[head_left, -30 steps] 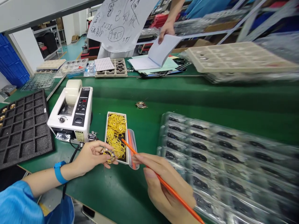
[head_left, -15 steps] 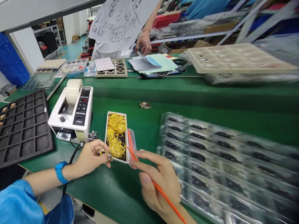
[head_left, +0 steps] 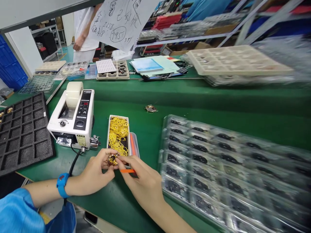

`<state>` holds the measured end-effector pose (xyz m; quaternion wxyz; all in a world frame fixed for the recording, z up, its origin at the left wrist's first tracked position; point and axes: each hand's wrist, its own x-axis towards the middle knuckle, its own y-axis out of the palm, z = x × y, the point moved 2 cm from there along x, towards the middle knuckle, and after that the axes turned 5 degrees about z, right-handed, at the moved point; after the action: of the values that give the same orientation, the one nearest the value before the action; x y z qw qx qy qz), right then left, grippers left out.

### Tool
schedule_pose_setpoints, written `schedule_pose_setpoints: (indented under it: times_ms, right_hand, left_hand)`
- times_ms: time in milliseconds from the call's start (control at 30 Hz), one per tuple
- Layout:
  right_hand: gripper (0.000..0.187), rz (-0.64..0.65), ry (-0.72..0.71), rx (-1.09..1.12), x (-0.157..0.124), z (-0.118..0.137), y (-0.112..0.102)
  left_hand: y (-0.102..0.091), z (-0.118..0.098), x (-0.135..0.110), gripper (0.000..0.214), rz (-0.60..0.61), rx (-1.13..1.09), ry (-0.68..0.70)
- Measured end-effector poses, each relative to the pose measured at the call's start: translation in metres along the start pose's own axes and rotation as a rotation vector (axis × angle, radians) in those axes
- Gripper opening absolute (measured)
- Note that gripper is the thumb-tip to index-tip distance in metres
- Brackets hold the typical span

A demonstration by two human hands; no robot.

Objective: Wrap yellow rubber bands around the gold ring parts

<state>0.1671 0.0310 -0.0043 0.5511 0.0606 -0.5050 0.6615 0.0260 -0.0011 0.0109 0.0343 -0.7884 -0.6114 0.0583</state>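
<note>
In the head view my left hand [head_left: 93, 174] pinches a small round gold metal part that looks like a watch case [head_left: 112, 159]. My right hand [head_left: 145, 181] comes in from the right with its thumb and fingertips at the part's edge. A thin orange stick [head_left: 127, 171] is held in that hand, partly hidden by the fingers. Just beyond both hands stands a narrow white box [head_left: 129, 136] of yellow rings [head_left: 119, 126]. A clear lidded case with an orange strip [head_left: 133, 142] lies against its right side. Another shiny metal piece [head_left: 151, 108] rests farther back.
A white tape dispenser [head_left: 73, 119] stands left of the box, near a black compartment tray [head_left: 29, 129]. Clear plastic trays of dark parts [head_left: 206, 158] cover the right. Papers [head_left: 148, 64] and beige trays [head_left: 240, 60] line the back. Another person's hand [head_left: 79, 42] shows beyond.
My right hand has moved left to the gold part, and the orange stick has swung to nearly level. Across the bench, the other person's hand has left the papers.
</note>
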Motion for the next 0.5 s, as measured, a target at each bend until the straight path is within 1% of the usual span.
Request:
schedule_pose_setpoints:
  times_ms: [133,233,300,400,500]
  right_hand:
    - [0.010,0.010,0.121,0.107,0.002,0.000,0.003]
    - [0.013,0.034,0.198,0.177,0.004,-0.001,0.005]
    - [0.013,0.066,0.225,0.258,0.007,0.000,0.004]
    - [0.014,0.151,0.271,0.433,0.012,0.002,-0.005]
    - [0.016,0.205,0.397,0.562,0.015,-0.001,-0.016]
  left_hand:
    - [0.001,-0.001,-0.002,0.044,0.053,0.111,0.049]
    - [0.001,0.000,-0.002,0.042,0.065,0.141,0.040]
    - [0.001,0.000,-0.002,0.041,0.053,0.158,0.034]
    - [-0.001,0.001,0.000,0.039,0.012,0.167,0.020]
    - [-0.006,0.005,0.004,0.038,-0.065,0.059,0.000]
